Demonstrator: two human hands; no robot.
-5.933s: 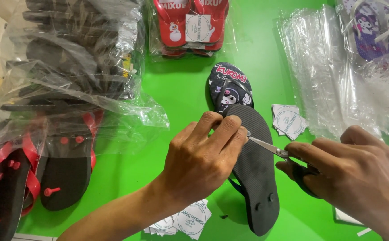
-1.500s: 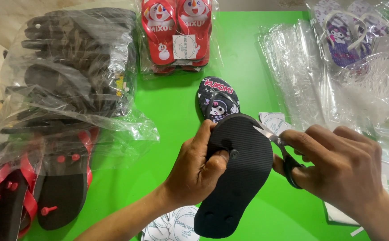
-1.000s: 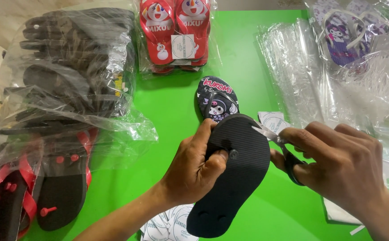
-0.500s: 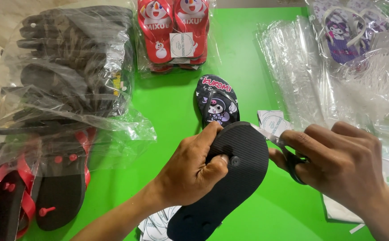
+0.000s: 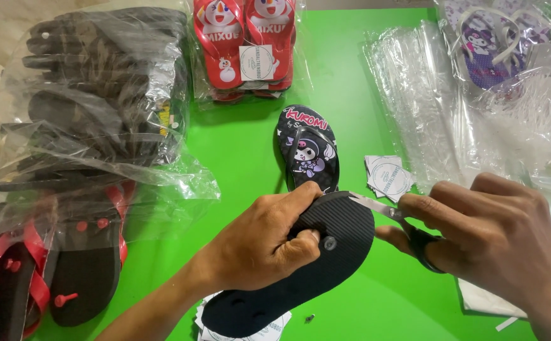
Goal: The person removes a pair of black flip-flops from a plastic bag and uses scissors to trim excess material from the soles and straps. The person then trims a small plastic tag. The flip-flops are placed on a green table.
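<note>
Two hands: my left hand (image 5: pixel 260 243) grips the black sandal (image 5: pixel 313 252) sole-up; my right hand (image 5: pixel 484 233) grips scissors (image 5: pixel 383 208).
Progress: blades at the sandal's toe edge; trimming looks unfinished.

I counted one black flip-flop (image 5: pixel 301 265) held sole up, one printed black flip-flop (image 5: pixel 308 150) lying flat, and one pair of scissors (image 5: pixel 392 218). I saw one bagged pair of red snowman flip-flops (image 5: pixel 244 47), one bagged purple pair (image 5: pixel 481 44), and two small stacks of round-printed paper labels (image 5: pixel 386 177). The black soles in the big bag (image 5: pixel 92 107) were too many to count.
</note>
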